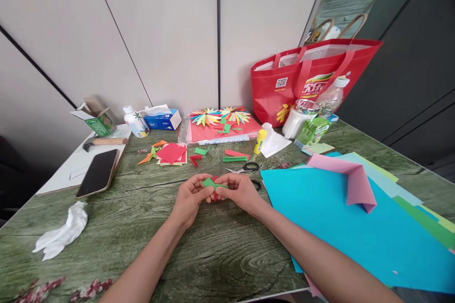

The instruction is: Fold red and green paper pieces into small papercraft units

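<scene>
Your left hand (188,196) and right hand (241,191), both nearly closed, pinch small folded green paper (209,182) over folded red paper (215,197) — just this side of black-handled metal scissors (244,169); press lightly (I'd judge), keeping edges aligned.

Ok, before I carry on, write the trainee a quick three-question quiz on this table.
1. Which two colours show in the held paper between the left hand and the right hand?
2. Which hand is nearer the scissors? a) left b) right
3. True or false: the pink paper lies partly over the large blue sheet.

Key: 1. green and red; 2. b; 3. true.
</scene>
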`<move>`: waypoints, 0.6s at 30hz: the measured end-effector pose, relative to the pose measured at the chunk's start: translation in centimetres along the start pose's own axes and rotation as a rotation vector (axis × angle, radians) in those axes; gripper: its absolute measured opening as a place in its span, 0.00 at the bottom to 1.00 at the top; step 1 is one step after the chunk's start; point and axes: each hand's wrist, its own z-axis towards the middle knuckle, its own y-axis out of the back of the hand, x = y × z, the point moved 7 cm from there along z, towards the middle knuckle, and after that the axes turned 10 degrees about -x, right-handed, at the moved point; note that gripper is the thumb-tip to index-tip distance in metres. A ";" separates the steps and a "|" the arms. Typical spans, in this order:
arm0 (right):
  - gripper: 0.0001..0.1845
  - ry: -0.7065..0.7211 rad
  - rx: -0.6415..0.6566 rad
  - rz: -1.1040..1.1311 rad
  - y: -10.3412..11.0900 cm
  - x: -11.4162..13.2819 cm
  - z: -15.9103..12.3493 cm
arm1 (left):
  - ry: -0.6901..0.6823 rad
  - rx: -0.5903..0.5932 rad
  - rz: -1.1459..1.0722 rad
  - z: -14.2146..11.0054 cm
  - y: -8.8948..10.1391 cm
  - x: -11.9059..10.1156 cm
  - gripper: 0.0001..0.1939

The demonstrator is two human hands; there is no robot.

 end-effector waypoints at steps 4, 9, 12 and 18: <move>0.13 0.012 -0.036 0.002 0.1 0.1 -0.1 | -0.040 0.038 0.104 0.1 -0.2 0.3 0.10; 0.15 -0.006 -0.080 -0.044 0.1 -0.2 -0.2 | -0.074 -0.008 0.229 0.2 0.3 0.4 0.13; 0.15 -0.025 -0.060 -0.033 -0.1 -0.3 -0.2 | -0.091 -0.063 0.237 0.1 0.5 0.1 0.14; 0.14 -0.030 0.000 -0.030 -0.4 -0.3 -0.3 | -0.126 -0.030 0.260 -0.1 -0.1 -0.4 0.14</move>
